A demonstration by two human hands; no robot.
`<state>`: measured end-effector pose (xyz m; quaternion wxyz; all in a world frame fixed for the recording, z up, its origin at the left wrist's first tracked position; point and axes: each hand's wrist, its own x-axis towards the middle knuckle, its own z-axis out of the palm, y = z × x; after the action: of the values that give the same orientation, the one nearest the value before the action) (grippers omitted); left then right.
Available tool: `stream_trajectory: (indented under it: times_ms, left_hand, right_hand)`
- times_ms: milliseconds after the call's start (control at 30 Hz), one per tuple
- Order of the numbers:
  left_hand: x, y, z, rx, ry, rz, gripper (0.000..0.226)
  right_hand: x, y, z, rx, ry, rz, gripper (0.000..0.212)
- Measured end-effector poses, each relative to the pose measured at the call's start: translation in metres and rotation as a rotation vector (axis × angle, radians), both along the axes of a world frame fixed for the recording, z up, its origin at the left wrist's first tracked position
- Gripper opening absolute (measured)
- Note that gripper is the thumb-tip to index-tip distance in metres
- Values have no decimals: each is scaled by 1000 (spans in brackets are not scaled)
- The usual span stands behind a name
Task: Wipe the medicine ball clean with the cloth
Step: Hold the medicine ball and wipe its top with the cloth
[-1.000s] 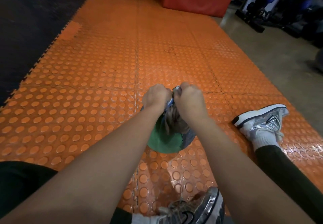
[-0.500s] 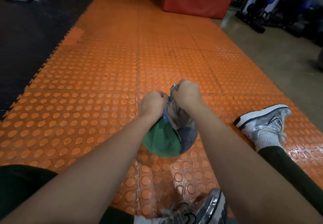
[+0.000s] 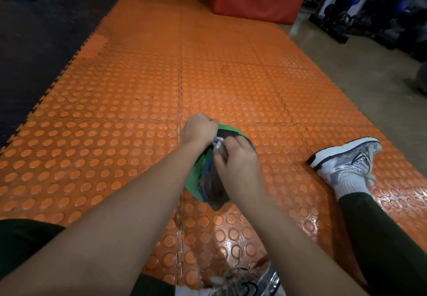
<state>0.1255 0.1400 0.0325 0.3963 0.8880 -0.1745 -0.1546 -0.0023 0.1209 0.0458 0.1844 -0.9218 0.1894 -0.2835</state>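
Head view: seated on the orange mat (image 3: 115,115), I have the medicine ball (image 3: 196,178) straight ahead between my legs, well in from the mat's edges. My left hand (image 3: 199,129) is fisted on the ball's far top; whether it grips anything I cannot tell. My right hand (image 3: 238,161), the nearer one, curls over the cloth (image 3: 213,183) draped down the ball's near side toward me.

Counted — one medicine ball (image 3: 196,180); one cloth (image 3: 213,186); two hands; two sneakers.
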Motion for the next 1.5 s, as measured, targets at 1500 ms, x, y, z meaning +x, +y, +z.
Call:
stream_trajectory:
  times_ms: [1500]
  left_hand:
    - [14, 14, -12, 71, -77, -139, 36]
  right_hand:
    - [51, -61, 35, 252, 407, 24, 40]
